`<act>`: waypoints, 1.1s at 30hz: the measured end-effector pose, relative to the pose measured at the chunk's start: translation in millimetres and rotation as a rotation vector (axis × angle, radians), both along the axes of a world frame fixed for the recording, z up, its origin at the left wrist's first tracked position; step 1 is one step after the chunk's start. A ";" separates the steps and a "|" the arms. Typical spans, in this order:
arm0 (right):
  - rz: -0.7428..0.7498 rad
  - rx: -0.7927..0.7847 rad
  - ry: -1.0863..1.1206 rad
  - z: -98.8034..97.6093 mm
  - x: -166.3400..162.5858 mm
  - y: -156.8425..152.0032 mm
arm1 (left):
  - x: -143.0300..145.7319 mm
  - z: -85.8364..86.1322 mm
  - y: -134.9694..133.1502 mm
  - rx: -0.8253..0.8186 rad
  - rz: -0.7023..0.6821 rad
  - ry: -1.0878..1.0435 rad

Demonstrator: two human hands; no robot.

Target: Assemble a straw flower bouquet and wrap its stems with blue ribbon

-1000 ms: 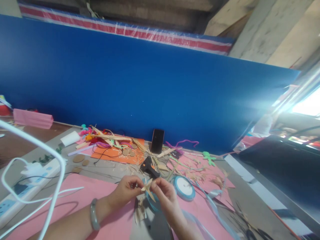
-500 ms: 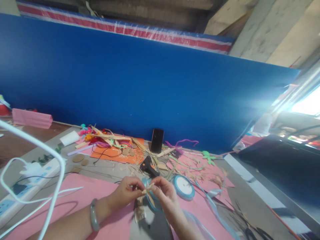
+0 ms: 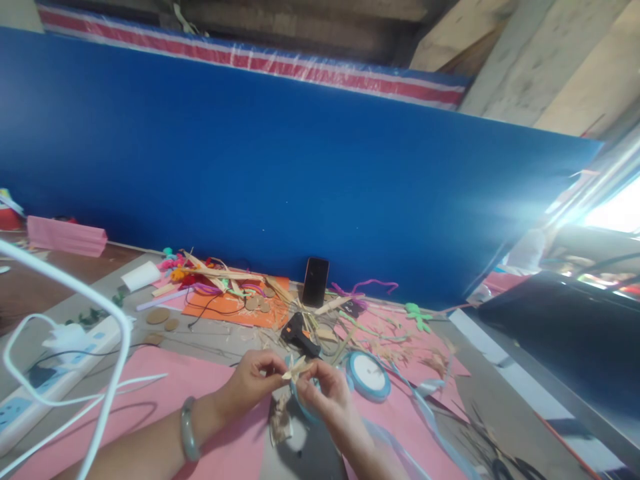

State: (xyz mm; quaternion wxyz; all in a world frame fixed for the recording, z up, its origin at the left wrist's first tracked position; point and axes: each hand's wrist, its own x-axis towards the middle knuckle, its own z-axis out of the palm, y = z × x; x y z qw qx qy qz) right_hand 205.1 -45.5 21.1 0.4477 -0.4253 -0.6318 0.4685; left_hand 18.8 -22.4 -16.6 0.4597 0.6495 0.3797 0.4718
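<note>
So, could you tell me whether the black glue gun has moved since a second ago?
No. The black glue gun lies below the phone, as before.

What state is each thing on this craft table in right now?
Left hand: fingers pinched on the straw piece.
Right hand: pinching the same piece.
Straw piece: held above the table.
Phone: propped upright, screen dark.
Glue gun: lying down.
Ribbon spool: flat, ribbon trailing loose.
</note>
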 end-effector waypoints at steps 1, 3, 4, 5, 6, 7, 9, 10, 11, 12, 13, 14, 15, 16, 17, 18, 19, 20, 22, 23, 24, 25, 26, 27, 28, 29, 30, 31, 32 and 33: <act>-0.012 0.001 0.017 0.7 0.0 0.4 | 0.1 0.5 -0.3 0.006 -0.003 0.007; -0.044 -0.005 0.053 2.5 -0.6 0.7 | 0.9 1.7 -1.1 0.011 -0.013 0.010; -0.062 -0.009 0.069 3.5 -1.1 0.6 | 1.5 2.1 -1.5 0.014 -0.014 0.005; -0.077 -0.015 0.086 4.3 -1.9 0.1 | 2.0 2.4 -1.9 0.017 -0.012 -0.005; -0.087 -0.023 0.101 4.8 -2.7 -0.5 | 2.5 2.5 -2.3 0.022 -0.007 -0.016; -0.092 -0.033 0.118 5.0 -3.5 -1.2 | 2.9 2.4 -2.5 0.027 0.000 -0.027; -0.088 -0.067 0.155 4.1 -4.9 -2.6 | 3.3 2.2 -2.9 0.032 0.005 -0.041; -0.078 -0.088 0.173 3.1 -5.4 -3.1 | 3.4 2.2 -3.1 0.028 0.007 -0.046; -0.066 -0.110 0.188 1.9 -5.7 -3.5 | 3.3 2.5 -3.3 0.021 0.010 -0.051; -0.053 -0.132 0.200 0.7 -5.9 -3.6 | 3.3 2.9 -3.5 0.011 0.011 -0.059; -0.040 -0.152 0.207 -0.2 -6.0 -3.6 | 3.3 3.4 -3.7 0.000 0.013 -0.069; -0.031 -0.169 0.211 -0.8 -5.8 -3.3 | 3.2 4.0 -4.0 -0.009 0.014 -0.079; -0.025 -0.181 0.210 -0.8 -5.6 -2.9 | 3.1 4.6 -4.1 -0.015 0.012 -0.084; -0.022 -0.185 0.203 -0.3 -5.1 -2.5 | 3.0 5.0 -4.2 -0.017 0.009 -0.082; -0.023 -0.177 0.192 0.7 -4.5 -2.0 | 2.8 5.2 -4.2 -0.014 0.005 -0.071; -0.027 -0.160 0.177 2.2 -3.8 -1.5 | 2.6 5.2 -4.2 -0.006 0.003 -0.054; -0.032 -0.136 0.161 3.8 -3.1 -1.2 | 2.3 5.0 -4.1 0.005 -0.001 -0.033; -0.038 -0.109 0.144 5.4 -2.4 -1.0 | 2.1 4.5 -4.0 0.017 -0.009 -0.010; -0.053 -0.064 0.115 8.2 -1.6 -1.2 | 1.7 3.3 -3.9 0.042 -0.030 0.027; -0.059 -0.052 0.105 9.1 -1.5 -1.6 | 1.6 2.8 -4.0 0.051 -0.041 0.038; -0.063 -0.048 0.098 9.6 -1.6 -2.1 | 1.6 2.3 -4.2 0.058 -0.048 0.045; -0.066 -0.049 0.098 9.8 -1.8 -2.7 | 1.8 2.1 -4.4 0.062 -0.053 0.047; -0.067 -0.056 0.104 9.5 -2.2 -3.2 | 1.9 2.0 -4.6 0.066 -0.053 0.044; -0.068 -0.067 0.115 8.9 -2.5 -3.7 | 2.0 2.2 -4.7 0.069 -0.052 0.039; -0.067 -0.079 0.127 8.0 -2.9 -4.0 | 2.1 2.6 -4.8 0.072 -0.051 0.034; -0.067 -0.091 0.141 6.7 -3.2 -4.1 | 2.1 3.1 -4.9 0.078 -0.049 0.029; -0.064 -0.107 0.156 5.2 -3.5 -3.9 | 2.0 3.6 -4.9 0.085 -0.049 0.025; -0.059 -0.127 0.177 3.5 -3.8 -3.4 | 1.9 4.2 -5.0 0.093 -0.053 0.021; -0.049 -0.153 0.202 1.9 -4.1 -2.7 | 1.8 4.6 -5.0 0.099 -0.058 0.017; -0.037 -0.184 0.231 0.4 -4.3 -1.8 | 1.7 4.8 -5.0 0.101 -0.063 0.012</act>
